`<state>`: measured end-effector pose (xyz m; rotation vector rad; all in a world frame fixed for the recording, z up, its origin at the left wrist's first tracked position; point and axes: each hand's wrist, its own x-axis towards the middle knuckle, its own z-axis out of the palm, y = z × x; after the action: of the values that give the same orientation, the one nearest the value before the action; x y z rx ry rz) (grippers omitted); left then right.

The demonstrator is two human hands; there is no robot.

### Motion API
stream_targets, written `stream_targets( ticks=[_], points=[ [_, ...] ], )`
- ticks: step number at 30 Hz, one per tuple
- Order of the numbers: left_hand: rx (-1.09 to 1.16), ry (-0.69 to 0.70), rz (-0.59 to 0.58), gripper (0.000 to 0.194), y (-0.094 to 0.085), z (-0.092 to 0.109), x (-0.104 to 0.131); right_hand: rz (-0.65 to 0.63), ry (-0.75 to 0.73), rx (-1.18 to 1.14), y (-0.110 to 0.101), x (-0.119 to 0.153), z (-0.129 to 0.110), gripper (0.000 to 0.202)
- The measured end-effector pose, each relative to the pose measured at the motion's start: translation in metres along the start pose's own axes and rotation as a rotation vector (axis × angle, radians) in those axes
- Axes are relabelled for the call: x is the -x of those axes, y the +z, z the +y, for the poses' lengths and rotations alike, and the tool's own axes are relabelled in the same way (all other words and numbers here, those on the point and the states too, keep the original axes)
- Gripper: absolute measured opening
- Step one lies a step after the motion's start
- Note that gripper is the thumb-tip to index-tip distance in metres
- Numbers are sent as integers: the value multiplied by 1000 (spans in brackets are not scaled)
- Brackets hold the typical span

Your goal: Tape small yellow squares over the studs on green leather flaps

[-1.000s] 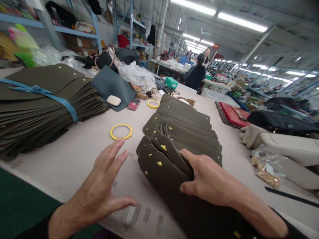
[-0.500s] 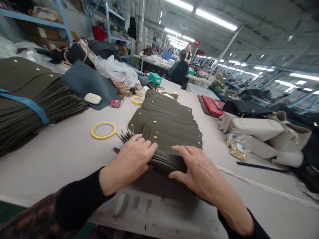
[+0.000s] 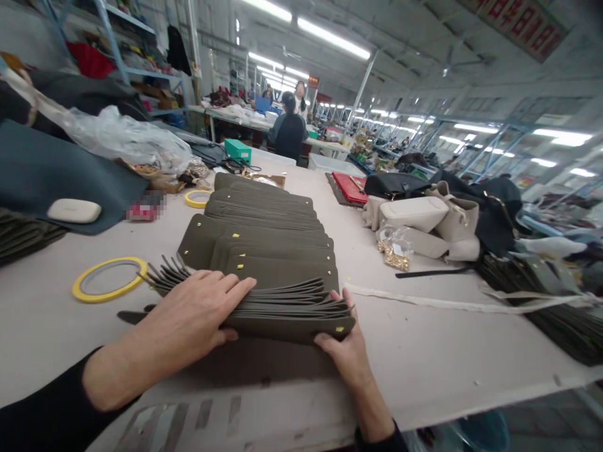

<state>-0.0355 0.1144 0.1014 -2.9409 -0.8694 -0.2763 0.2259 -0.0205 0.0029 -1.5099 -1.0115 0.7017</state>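
Observation:
A fanned bundle of olive-green pieces (image 3: pixel 287 307) stands on edge near the table's front. My left hand (image 3: pixel 188 314) lies over its left part, fingers on top and thumb on the near face, gripping it. At the bundle's right end, my right hand (image 3: pixel 346 342) pinches it between the thumb in front and the fingers behind. Behind the bundle, a long overlapping row of the same pieces (image 3: pixel 273 232) leans back, some with small yellow marks and metal studs.
Left lie yellow tape rolls (image 3: pixel 110 279), a blue-grey sheet (image 3: pixel 28 169) and a white case (image 3: pixel 74 211). Right are beige bags (image 3: pixel 414 216), a bag of gold parts (image 3: pixel 394 248), a black strap (image 3: pixel 433 274) and more green pieces (image 3: pixel 541 314). People work farther back.
The view has swung right. My right hand has moved to the bundle's right end and closed on it. The bundle now stands more upright, its edges fanned; my left hand stays on it.

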Motion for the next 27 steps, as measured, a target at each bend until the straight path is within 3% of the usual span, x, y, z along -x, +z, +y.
stream_targets(
  ticks=[6, 9, 13, 16, 20, 24, 27],
  points=[
    [31, -3, -2, 80, 8, 6, -3, -49, -34, -14, 28, 1, -13, 117],
    [36, -2, -1, 85, 9, 5, -7, -144, -61, -79, 35, -3, -10, 123],
    [60, -2, -25, 80, 7, 3, -9, -79, -80, -131, 29, -13, -12, 128],
    [72, 9, -65, 74, 8, 2, -9, -279, -54, -166, 23, -19, -17, 137],
    [82, -2, -81, 69, 8, 2, -7, -250, -77, -158, 24, -19, -21, 136],
    [83, -22, -129, 64, 0, 6, -12, -416, -37, -202, 26, -17, -19, 141],
    [104, -49, -211, 56, -3, 3, -11, -325, -47, -154, 21, -23, -12, 146]
  ],
)
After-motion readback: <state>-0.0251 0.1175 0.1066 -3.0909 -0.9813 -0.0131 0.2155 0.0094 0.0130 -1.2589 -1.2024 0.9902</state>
